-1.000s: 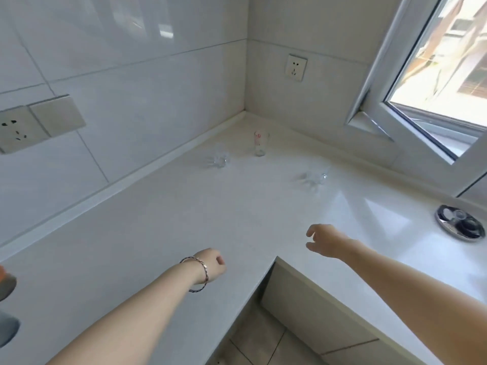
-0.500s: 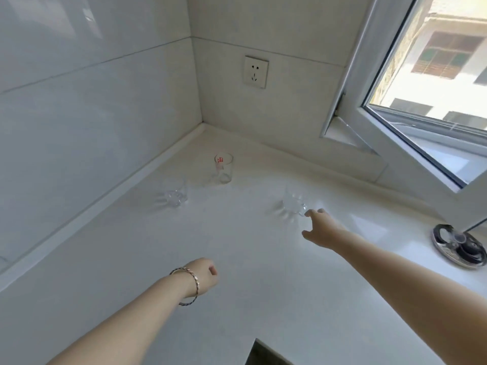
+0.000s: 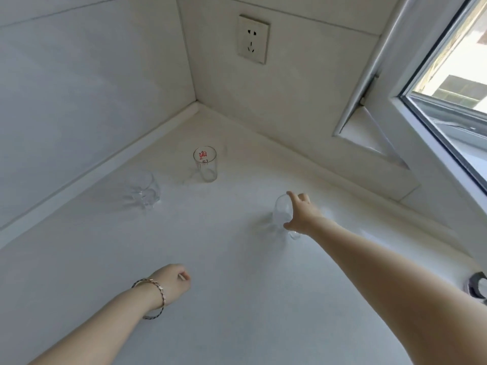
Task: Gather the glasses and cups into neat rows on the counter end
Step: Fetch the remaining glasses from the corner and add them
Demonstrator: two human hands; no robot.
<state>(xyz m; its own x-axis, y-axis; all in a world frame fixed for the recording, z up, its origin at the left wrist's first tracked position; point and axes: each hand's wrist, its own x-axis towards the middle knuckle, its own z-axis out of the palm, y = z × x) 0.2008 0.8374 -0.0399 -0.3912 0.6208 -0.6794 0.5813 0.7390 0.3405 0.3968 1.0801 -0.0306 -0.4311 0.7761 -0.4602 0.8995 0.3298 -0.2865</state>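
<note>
Where half a second ago the right fingertips (image 3: 292, 196) only reached its near side, they now curl round the clear glass (image 3: 281, 209), index over the far rim, thumb low on the near side. The right hand (image 3: 303, 215) grips it, and the glass stands upright on the counter (image 3: 237, 299), right of centre; whether the base has lifted, cannot tell. The arm runs in from the near right.

Left hand (image 3: 172, 281) sits lower left as before, fingers curled into a loose fist, holding nothing, just over the counter. Bracelet (image 3: 157, 295) on that wrist.

Printed glass (image 3: 205, 164), red marks inside, stands upright near the far corner, same spot as before. Wide glass (image 3: 142, 189) stands to its left, near the left wall, well apart from the held glass. The three are not in a row.

Wall socket (image 3: 253, 38) sits above the corner. Window frame (image 3: 432, 143) at the right. Metal disc (image 3: 478, 287) is cut off at the right edge. The view sits closer to the corner than before.
</note>
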